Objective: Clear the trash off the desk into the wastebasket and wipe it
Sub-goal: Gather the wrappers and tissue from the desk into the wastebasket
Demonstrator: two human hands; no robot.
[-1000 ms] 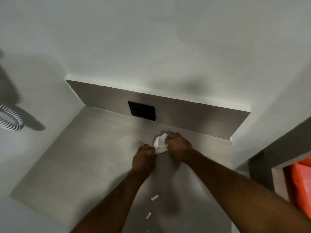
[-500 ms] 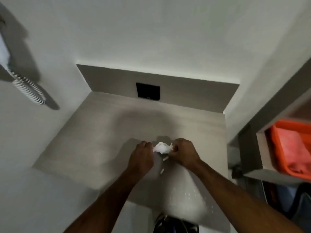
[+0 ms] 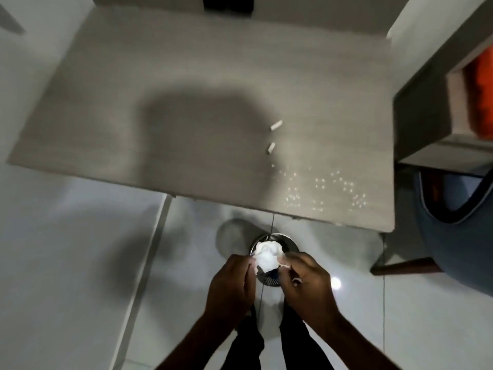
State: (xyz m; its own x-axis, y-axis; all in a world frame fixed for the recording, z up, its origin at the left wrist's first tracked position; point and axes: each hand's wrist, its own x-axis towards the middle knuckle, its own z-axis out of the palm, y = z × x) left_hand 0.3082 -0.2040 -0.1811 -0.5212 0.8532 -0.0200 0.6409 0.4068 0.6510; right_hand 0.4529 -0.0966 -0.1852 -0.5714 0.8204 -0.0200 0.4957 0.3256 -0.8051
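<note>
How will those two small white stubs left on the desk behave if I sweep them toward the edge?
The two white stubs look like short cylinders, so they would probably roll rather than slide. They seem tiny and light, likely to scatter or skip under a fast swipe. They lie apart on the desk, near fine white crumbs, so one gentle sweep may gather all.

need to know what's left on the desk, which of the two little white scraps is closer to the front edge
The lower scrap, lying nearer the desk front edge and the scattered crumbs. The other scrap sits farther back, slightly to its right.
</note>
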